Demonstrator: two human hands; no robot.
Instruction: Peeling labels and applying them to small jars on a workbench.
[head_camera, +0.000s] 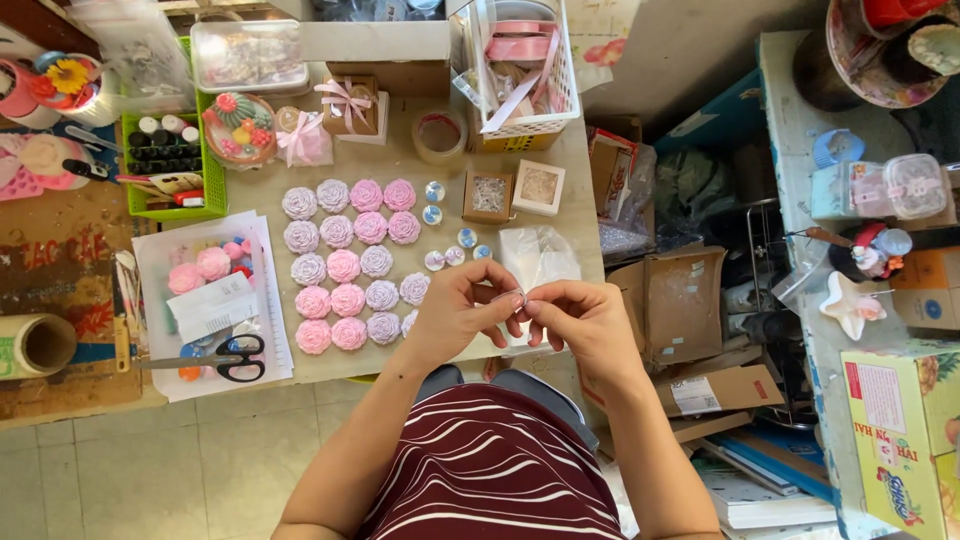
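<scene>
A small clear packet (510, 297), perhaps a plastic sleeve, sits pinched between the left hand (458, 312) and right hand (580, 320) at the counter's (400, 180) near edge, being opened; rose-shaped soaps (345, 265) lie left, awaiting bagging.

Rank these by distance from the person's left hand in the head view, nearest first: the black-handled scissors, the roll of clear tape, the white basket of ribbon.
From the left hand:
1. Roll of clear tape, up the table, behind the hand.
2. Black-handled scissors, to the left on the paper.
3. White basket, far edge, to the right. The scissors and basket are nearly equal.
</scene>
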